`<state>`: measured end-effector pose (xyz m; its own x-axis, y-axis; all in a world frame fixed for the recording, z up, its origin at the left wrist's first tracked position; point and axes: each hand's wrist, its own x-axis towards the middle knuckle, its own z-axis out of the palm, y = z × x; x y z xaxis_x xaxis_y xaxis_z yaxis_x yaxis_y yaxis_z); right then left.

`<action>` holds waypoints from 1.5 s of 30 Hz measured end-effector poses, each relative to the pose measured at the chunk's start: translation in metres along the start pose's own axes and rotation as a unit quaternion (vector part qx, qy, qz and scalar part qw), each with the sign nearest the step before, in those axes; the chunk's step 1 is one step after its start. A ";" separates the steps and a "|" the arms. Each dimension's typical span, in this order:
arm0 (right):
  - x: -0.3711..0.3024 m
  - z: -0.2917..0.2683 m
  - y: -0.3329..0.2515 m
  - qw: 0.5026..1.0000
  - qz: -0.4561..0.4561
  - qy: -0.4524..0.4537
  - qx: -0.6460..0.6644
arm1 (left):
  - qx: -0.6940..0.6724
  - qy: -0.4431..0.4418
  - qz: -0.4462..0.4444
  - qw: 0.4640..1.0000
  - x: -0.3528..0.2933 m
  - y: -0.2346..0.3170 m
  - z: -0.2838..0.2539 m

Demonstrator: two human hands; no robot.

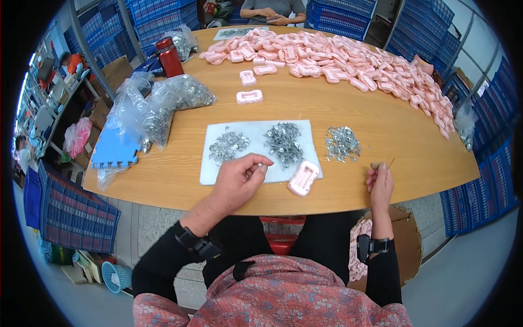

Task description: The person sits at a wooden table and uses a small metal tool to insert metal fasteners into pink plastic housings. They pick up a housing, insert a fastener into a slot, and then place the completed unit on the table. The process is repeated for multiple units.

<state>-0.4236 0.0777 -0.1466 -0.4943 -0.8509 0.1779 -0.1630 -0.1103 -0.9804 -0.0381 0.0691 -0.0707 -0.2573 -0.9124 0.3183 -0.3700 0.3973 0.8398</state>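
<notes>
My left hand [235, 182] is over the front of the white foam sheet [256, 129], thumb and forefinger pinched together. Whatever they hold, if anything, is too small to name. Two heaps of small metal pieces, a left heap [229, 146] and a darker right heap [284, 143], lie on that sheet. A pale pink plastic casing [303, 178] rests tilted across the sheet's front right corner, just right of my left hand. Farther right, my right hand [381, 188] is closed on a thin brownish stick [391, 162]. Loose metal pieces [343, 144] form a third heap on the bare wood between sheet and hand.
A large pile of pink casings [327, 52] covers the far right of the wooden table [180, 188]. Bags of metal parts [182, 92], a red flask [170, 57] and a blue foam mat [115, 148] sit left. Across the table, another person's hands [275, 16] are visible.
</notes>
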 end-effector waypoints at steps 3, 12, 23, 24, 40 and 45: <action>-0.002 0.002 -0.003 1.000 0.013 0.019 -0.021 | 0.098 -0.019 0.073 0.992 0.051 -0.017 -0.032; -0.005 0.006 -0.006 0.995 0.030 0.053 -0.078 | 0.338 -0.065 0.051 0.938 0.220 -0.121 -0.063; -0.007 0.006 -0.010 0.995 0.020 0.045 -0.082 | 0.399 -0.127 -0.026 0.908 0.243 -0.130 -0.042; -0.005 0.006 -0.008 0.996 0.018 0.042 -0.072 | 0.389 -0.094 -0.012 0.916 0.240 -0.129 -0.041; -0.006 -0.001 -0.001 0.995 -0.055 0.044 0.076 | 0.331 -0.040 0.027 0.942 0.212 -0.017 0.002; -0.004 -0.003 0.007 0.993 -0.068 0.032 0.091 | 0.217 -0.060 0.048 0.973 0.164 0.034 0.041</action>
<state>-0.4253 0.0815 -0.1538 -0.5319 -0.7885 0.3089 -0.0778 -0.3177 -0.9450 -0.1291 -0.0632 -0.0077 -0.4025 -0.8615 0.3096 -0.6751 0.5077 0.5353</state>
